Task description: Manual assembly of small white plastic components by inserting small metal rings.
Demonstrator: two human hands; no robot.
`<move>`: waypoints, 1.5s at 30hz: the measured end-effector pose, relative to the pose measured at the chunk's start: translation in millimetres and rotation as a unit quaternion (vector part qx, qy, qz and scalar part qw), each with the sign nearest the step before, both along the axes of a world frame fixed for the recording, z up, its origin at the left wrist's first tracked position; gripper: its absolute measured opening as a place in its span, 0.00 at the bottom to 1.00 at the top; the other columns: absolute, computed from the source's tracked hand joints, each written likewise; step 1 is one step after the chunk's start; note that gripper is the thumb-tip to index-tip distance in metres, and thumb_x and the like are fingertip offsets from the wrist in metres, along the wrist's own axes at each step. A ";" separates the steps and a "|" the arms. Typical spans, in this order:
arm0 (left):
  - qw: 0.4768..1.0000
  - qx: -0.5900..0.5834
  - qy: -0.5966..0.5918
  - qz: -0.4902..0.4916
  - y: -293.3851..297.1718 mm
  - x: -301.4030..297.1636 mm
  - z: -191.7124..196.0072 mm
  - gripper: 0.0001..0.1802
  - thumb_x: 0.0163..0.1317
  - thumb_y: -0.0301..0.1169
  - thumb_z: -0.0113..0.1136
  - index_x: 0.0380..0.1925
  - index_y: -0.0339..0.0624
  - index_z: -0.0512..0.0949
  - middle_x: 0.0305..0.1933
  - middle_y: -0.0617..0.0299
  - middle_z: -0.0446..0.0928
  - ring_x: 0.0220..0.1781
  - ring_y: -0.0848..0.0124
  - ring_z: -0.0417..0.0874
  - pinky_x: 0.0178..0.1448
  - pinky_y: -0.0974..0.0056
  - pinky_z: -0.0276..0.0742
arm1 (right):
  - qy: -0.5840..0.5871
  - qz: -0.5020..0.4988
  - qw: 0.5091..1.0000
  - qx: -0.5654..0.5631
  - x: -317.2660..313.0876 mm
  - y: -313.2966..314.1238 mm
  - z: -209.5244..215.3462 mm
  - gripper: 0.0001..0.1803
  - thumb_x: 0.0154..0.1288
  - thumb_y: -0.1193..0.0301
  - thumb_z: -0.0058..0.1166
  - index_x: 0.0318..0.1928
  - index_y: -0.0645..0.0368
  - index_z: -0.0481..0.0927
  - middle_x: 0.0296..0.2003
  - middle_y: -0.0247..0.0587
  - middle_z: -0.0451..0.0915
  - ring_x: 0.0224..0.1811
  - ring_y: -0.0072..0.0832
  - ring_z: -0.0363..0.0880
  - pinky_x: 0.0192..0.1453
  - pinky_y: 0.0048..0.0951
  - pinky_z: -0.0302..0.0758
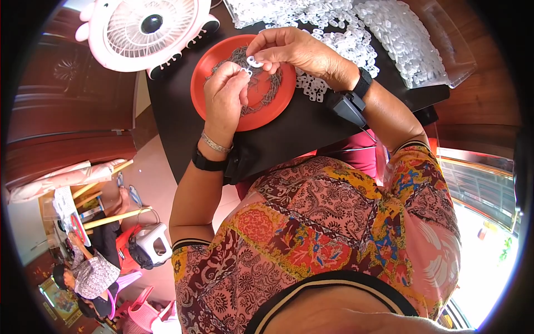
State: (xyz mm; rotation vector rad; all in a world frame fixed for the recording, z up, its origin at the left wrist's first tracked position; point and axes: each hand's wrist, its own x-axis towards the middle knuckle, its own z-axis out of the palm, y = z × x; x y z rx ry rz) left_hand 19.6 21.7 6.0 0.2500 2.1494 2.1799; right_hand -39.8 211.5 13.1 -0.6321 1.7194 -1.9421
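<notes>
Your right hand [295,53] pinches a white plastic ring [253,60] and your left hand [225,94] grips a small piece against it, over the red plate [214,61]. Judging by the big heap of rings [389,33] at the far right of the table [289,133], most of the work looks left.

I see both hands raised over an orange plate [222,106] that holds a ring of small dark metal pieces [267,97]. My left hand [225,100] pinches a small part between its fingertips, and my right hand [289,50] holds a white plastic ring [253,61] just beside it. Beyond the right hand, a heap of white plastic pieces [384,33] covers the dark table [295,133]. A pink fan [144,30] stands beyond the left hand.
</notes>
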 end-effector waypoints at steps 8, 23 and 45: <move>1.000 -0.016 -0.006 -0.006 -0.8 -0.1 -1.2 0.09 0.62 0.30 0.49 0.24 0.41 0.71 0.19 0.69 0.67 0.19 0.81 0.64 0.24 0.76 0.58 | 0.036 -0.004 0.999 0.011 0.3 0.4 1.5 0.12 0.64 0.73 0.54 0.46 0.65 0.77 0.36 0.32 0.78 0.32 0.14 0.75 0.39 0.16 0.73; 1.000 -0.019 -0.007 -0.015 -1.4 -1.3 -4.4 0.09 0.63 0.29 0.48 0.24 0.41 0.71 0.19 0.69 0.66 0.19 0.81 0.64 0.23 0.77 0.57 | 0.106 -0.012 0.991 0.079 6.2 -3.6 4.7 0.10 0.64 0.74 0.54 0.44 0.64 0.79 0.33 0.31 0.79 0.32 0.14 0.75 0.38 0.17 0.73; 0.996 0.073 -0.035 0.024 3.8 -0.1 -3.8 0.10 0.64 0.32 0.49 0.29 0.38 0.75 0.18 0.67 0.71 0.17 0.81 0.68 0.21 0.75 0.60 | 0.352 -0.085 0.921 0.144 18.7 -16.2 0.0 0.16 0.54 0.79 0.63 0.45 0.60 0.79 0.39 0.37 0.81 0.43 0.25 0.81 0.48 0.26 0.78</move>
